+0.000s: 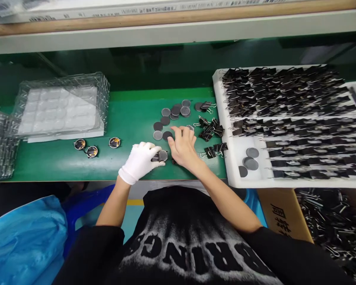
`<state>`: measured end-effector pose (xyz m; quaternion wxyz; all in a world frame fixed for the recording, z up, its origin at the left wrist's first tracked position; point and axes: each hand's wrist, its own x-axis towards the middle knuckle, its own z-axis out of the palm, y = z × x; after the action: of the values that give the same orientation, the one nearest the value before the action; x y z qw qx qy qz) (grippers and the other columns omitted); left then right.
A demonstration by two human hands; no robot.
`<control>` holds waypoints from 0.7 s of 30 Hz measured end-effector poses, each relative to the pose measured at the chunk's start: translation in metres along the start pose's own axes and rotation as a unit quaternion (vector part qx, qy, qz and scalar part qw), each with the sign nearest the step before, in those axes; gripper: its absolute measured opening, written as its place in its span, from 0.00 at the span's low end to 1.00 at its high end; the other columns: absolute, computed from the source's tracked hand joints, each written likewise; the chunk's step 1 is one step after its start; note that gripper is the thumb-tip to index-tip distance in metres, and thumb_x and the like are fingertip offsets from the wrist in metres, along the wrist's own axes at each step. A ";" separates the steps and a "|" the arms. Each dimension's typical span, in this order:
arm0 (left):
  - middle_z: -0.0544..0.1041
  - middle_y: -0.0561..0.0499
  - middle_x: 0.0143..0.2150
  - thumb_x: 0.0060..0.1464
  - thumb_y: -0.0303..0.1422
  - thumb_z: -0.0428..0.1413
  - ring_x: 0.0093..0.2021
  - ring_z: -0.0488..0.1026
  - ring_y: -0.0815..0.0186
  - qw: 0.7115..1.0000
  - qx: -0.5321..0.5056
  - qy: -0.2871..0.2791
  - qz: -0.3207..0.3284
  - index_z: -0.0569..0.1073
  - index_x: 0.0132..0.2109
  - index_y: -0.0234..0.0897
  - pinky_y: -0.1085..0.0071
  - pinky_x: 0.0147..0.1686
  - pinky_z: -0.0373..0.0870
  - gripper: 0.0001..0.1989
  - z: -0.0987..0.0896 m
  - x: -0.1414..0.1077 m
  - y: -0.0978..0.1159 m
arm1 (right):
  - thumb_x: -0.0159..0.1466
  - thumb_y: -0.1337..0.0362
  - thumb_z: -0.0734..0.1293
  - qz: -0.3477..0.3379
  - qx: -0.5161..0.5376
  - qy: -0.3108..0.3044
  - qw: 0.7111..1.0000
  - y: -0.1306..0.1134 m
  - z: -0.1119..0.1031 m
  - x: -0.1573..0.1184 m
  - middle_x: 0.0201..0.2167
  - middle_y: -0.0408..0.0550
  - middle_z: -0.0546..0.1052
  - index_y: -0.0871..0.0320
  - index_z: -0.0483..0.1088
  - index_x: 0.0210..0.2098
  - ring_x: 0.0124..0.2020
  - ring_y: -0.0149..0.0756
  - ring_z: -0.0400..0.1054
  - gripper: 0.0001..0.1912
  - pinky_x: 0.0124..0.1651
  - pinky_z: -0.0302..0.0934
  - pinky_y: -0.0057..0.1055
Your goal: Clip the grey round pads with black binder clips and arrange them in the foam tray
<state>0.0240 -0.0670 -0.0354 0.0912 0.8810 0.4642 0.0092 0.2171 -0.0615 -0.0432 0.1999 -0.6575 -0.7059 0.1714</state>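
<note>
My left hand (139, 160), in a white glove, is closed at the green table's near edge. Its fingertips pinch a round grey disc (163, 156) with a dark part at its side. My right hand (183, 147) is bare, with thumb and fingers bent and apart, beside a black disc (167, 135). No object shows in its grasp. A small black item (174, 161) sits partly hidden under its palm. Beyond my hands lie several loose grey and black discs (176, 109). Black binder clips (209, 130) are heaped to the right of them.
At right, a white foam tray (221, 158) holds rows of black clips and a few discs. Below it stands a cardboard box (280, 209) of clips. Clear plastic trays (102, 107) are stacked at left, near three round patterned pieces (114, 142). A shelf (178, 29) spans the back.
</note>
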 end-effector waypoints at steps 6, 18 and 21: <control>0.78 0.44 0.52 0.55 0.53 0.63 0.50 0.71 0.52 0.999 -0.044 0.005 0.000 0.75 0.56 0.43 0.58 0.45 0.61 0.28 0.005 -0.002 0.000 | 0.75 0.51 0.47 -0.025 0.032 0.009 0.999 0.027 0.006 -0.004 0.55 0.60 0.65 0.58 0.64 0.61 0.54 0.50 0.58 0.26 0.55 0.55 0.49; 0.77 0.43 0.52 0.54 0.51 0.65 0.51 0.71 0.52 0.998 -0.049 -0.005 0.039 0.73 0.59 0.44 0.60 0.42 0.60 0.29 0.009 0.011 0.021 | 0.75 0.51 0.45 -0.019 0.065 0.062 0.996 0.035 0.013 -0.007 0.55 0.59 0.66 0.56 0.65 0.56 0.54 0.49 0.59 0.26 0.56 0.55 0.50; 0.77 0.43 0.51 0.54 0.51 0.64 0.50 0.71 0.53 0.998 -0.043 -0.005 0.041 0.73 0.58 0.43 0.60 0.41 0.59 0.29 0.008 0.013 0.024 | 0.75 0.50 0.45 -0.019 0.074 0.070 0.995 0.034 0.012 -0.008 0.55 0.59 0.66 0.57 0.65 0.55 0.53 0.49 0.59 0.26 0.55 0.56 0.50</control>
<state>0.0517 -0.0702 -0.0406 0.1308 0.8946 0.4264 0.0281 0.2411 -0.0661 -0.0712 0.3001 -0.6380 -0.6878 0.1727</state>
